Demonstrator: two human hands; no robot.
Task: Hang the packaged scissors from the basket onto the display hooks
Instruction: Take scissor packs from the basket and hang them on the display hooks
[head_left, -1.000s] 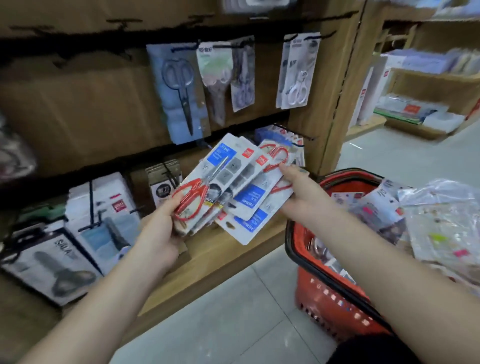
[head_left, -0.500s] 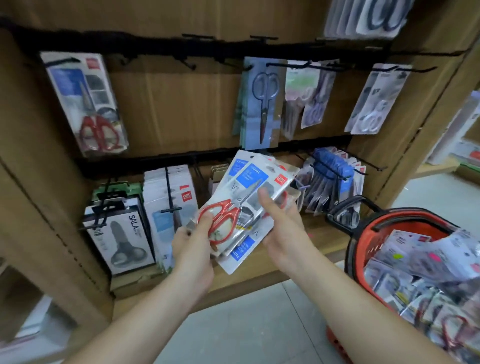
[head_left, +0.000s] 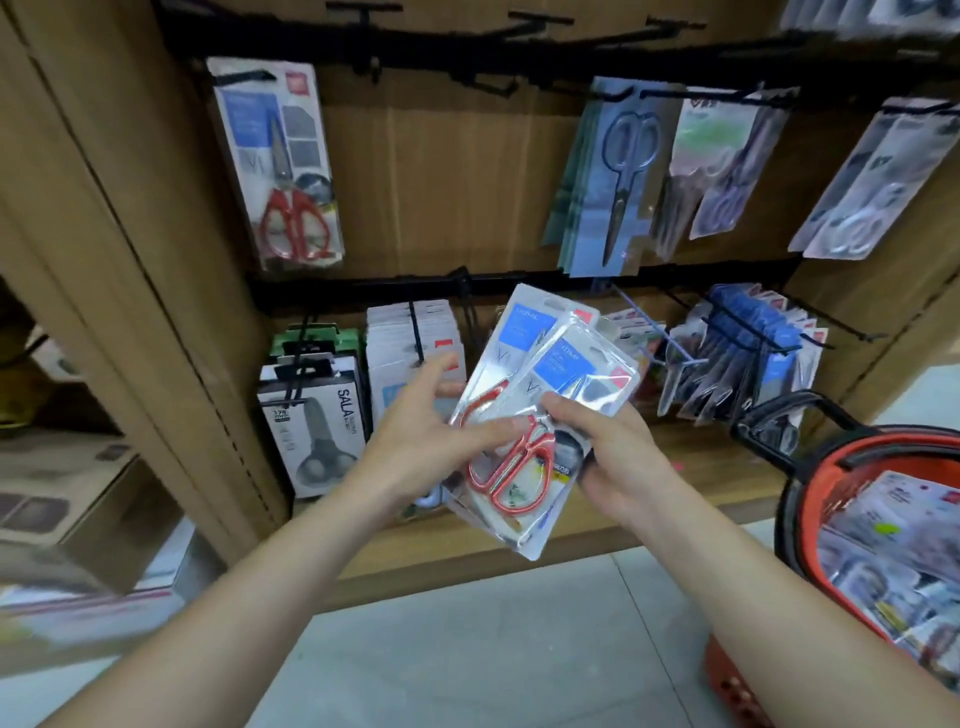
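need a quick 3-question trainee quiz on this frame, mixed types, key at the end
1. True or false: the red basket is empty.
2. The packaged scissors held between the left hand and right hand have handles that are: A blue, B red, C black.
3. Where on the display does a matching red-handled pack hang?

Key
1. False: loose packs lie in it.
2. B.
3. From the upper rail, at the far left.
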